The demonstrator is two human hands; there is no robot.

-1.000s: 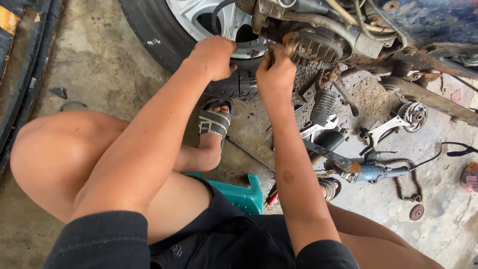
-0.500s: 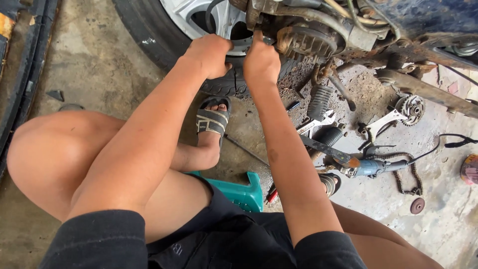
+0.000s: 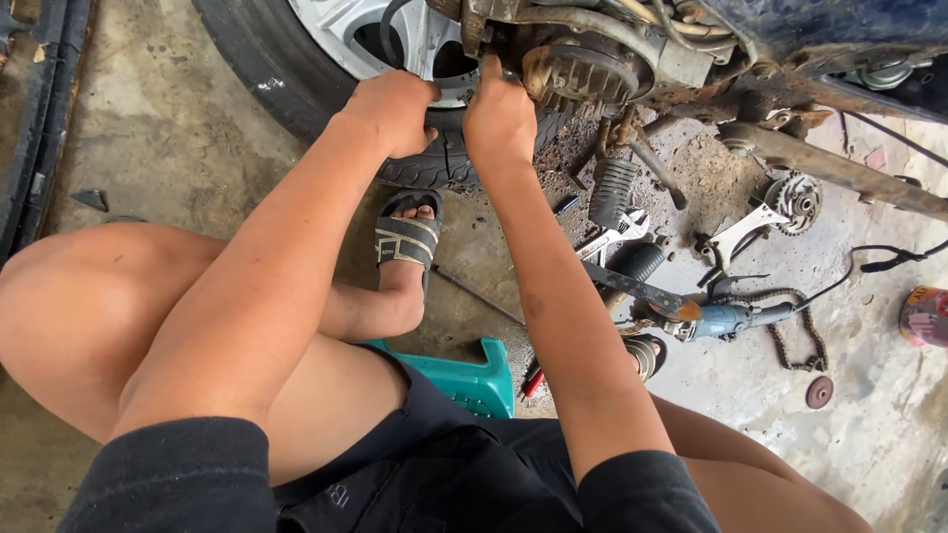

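Note:
I sit on a low teal stool [image 3: 474, 375] facing a motorcycle's rear end. My left hand [image 3: 393, 109] is closed on something at the rim of the silver alloy wheel [image 3: 365, 30], just above the black tyre [image 3: 267, 69]; what it grips is hidden by the fingers. My right hand [image 3: 499, 114] is closed on a part beside the rusty ribbed hub [image 3: 583, 69], and its fingers are tucked behind the metal. Both hands sit close together, almost touching.
My sandalled foot [image 3: 407, 237] rests under the tyre. On the concrete to the right lie wrenches [image 3: 617, 232], a sprocket [image 3: 798, 197], a chain [image 3: 790, 341], a blue angle grinder [image 3: 731, 318], a grinding disc [image 3: 819, 392] and a can [image 3: 924, 316]. A rusty frame bar [image 3: 839, 173] crosses the upper right.
My right hand has moved left from the ribbed hub toward my left hand. The view has shifted so the wheel and hub sit a little further left.

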